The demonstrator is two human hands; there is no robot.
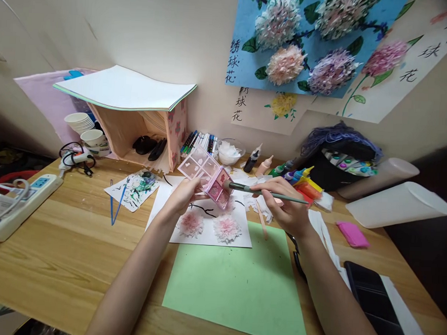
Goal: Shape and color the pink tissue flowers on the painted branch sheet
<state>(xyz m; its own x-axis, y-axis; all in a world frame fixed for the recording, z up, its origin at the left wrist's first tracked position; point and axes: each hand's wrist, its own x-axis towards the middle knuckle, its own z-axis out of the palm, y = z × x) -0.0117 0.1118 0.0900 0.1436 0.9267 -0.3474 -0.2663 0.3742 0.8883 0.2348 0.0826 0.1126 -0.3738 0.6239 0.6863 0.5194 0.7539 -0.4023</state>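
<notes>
My left hand point(187, 193) holds up an opened makeup palette point(218, 187) with pink and reddish pans, its clear lid tilted back to the left. In my right hand point(286, 207) is a green-handled brush point(277, 193), held nearly level, its bristles at the palette's pans. Beneath both hands lies a white sheet point(162, 204) with dark painted branch lines. Two fluffy pink-white paper flowers, a left flower point(190, 224) and a right flower point(227, 229), sit on that sheet. The palette hides part of the sheet behind it.
A green sheet point(233, 281) covers the table's front middle. Black scissors point(299, 259) lie by my right forearm, near a black case point(375, 302). Paint bottles point(264, 165), a glass bowl point(229, 152) and markers point(202, 143) stand at the back. A power strip point(25, 206) is left.
</notes>
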